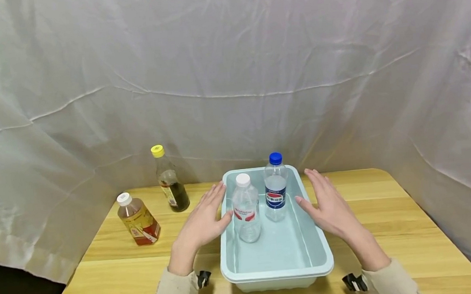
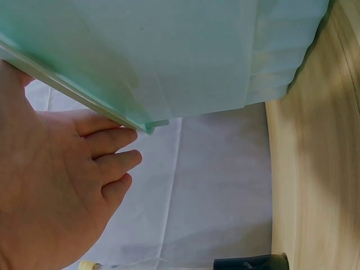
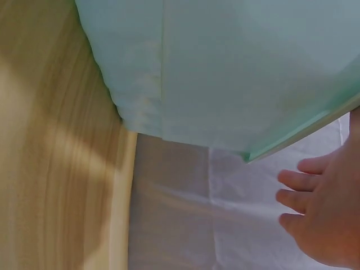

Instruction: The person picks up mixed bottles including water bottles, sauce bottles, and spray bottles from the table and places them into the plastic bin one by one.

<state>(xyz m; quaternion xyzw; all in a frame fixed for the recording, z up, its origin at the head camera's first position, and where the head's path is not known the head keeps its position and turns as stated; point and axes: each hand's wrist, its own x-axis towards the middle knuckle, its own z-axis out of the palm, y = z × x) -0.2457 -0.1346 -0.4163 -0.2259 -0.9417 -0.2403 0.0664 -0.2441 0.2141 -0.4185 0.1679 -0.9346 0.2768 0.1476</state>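
A light blue basin (image 1: 285,274) stands on the table, holding two upright bottles: a clear one with a white cap (image 1: 246,210) and one with a blue cap and dark blue label (image 1: 275,194). My left hand (image 1: 202,223) is at the basin's left rim, fingers extended, thumb over the edge; in the left wrist view the hand (image 2: 62,169) lies along the rim (image 2: 73,95). On the right side my right hand (image 1: 333,211) has its fingers extended and thumb near the rim; the right wrist view shows this hand (image 3: 332,197) beside the basin (image 3: 225,73). Neither hand holds a bottle.
Left of the basin on the wooden table (image 1: 117,285) stand a yellow-capped bottle of dark liquid (image 1: 172,184) and a white-capped bottle with a yellow and red label (image 1: 139,221). A pale cloth (image 1: 233,119) hangs behind and beside the table.
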